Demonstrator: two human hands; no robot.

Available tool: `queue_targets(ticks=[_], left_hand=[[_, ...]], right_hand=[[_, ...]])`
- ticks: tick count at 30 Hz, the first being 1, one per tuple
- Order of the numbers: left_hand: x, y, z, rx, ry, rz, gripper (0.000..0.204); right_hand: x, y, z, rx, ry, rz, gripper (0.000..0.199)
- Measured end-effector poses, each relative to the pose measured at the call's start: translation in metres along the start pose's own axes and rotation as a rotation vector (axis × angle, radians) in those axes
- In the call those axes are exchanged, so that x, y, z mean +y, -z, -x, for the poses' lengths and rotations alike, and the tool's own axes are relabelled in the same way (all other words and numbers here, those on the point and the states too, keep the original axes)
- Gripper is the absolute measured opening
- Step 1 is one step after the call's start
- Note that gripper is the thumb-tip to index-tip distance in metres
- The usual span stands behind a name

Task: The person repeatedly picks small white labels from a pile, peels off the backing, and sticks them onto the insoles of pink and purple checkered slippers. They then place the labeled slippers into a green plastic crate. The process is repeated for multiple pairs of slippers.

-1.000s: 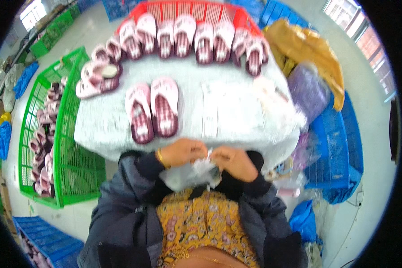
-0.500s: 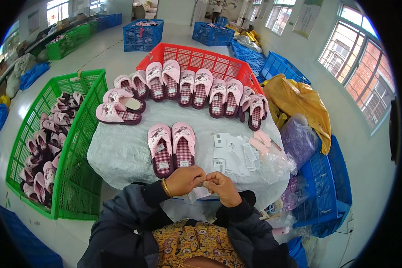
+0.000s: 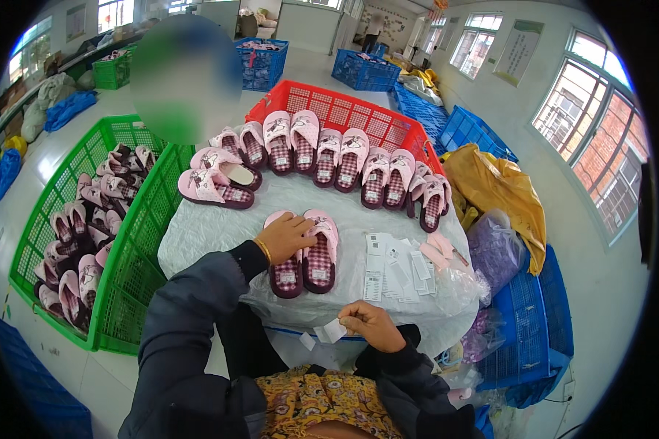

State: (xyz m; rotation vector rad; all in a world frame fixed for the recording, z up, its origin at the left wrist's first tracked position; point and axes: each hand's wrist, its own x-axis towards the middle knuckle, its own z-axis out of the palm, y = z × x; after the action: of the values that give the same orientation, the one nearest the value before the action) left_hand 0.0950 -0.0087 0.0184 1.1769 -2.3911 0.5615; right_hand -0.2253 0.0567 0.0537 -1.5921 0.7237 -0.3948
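Pink fabric with a dark checked insole: that is the pair of slippers (image 3: 305,252) your left hand (image 3: 284,238) is resting on, lying side by side in the middle of the table under its crinkled clear plastic sheet (image 3: 212,230). Your left hand is lying loosely curled over the left slipper of the pair, fingers spread across its upper, touching it rather than gripping it.

Your right hand (image 3: 372,326) is hovering at the near edge of the table, pinched narrow around a small white paper tag (image 3: 334,330); a second little white slip is hanging just beside it.

Right of the pair, a scatter of white printed labels (image 3: 395,267) is lying flat on the plastic. Along the far edge, a row of matching pink slippers (image 3: 344,154) is leaning against a red plastic mesh crate (image 3: 344,110), with two more pairs stacked at the far left corner. To your left, a green plastic mesh crate (image 3: 135,241) is holding many more slippers. To your right, blue crates (image 3: 523,322) are standing near a yellow cloth bundle (image 3: 498,186).
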Motion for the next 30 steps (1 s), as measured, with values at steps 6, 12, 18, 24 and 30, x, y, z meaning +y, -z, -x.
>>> queue_targets(ticks=[6,12,18,24,30], left_hand=[[0.0,-0.017,-0.019,-0.135,-0.009,-0.039,0.013],[0.03,-0.018,-0.038,-0.133,0.105,0.013,0.015],[0.029,-0.021,-0.045,-0.128,0.144,0.042,0.02],[0.018,-0.033,-0.035,-0.118,0.125,0.147,0.032],[0.012,-0.025,-0.036,-0.249,0.127,0.238,0.031]], right_hand=[[-0.014,-0.004,0.012,-0.045,-0.002,-0.161,0.018],[-0.003,0.002,0.014,-0.101,0.112,-0.325,0.011],[0.014,0.014,-0.052,0.06,0.347,-0.224,0.007],[0.025,0.015,-0.105,0.343,0.193,-0.019,0.016],[0.064,0.013,-0.117,0.587,0.192,0.179,0.017]])
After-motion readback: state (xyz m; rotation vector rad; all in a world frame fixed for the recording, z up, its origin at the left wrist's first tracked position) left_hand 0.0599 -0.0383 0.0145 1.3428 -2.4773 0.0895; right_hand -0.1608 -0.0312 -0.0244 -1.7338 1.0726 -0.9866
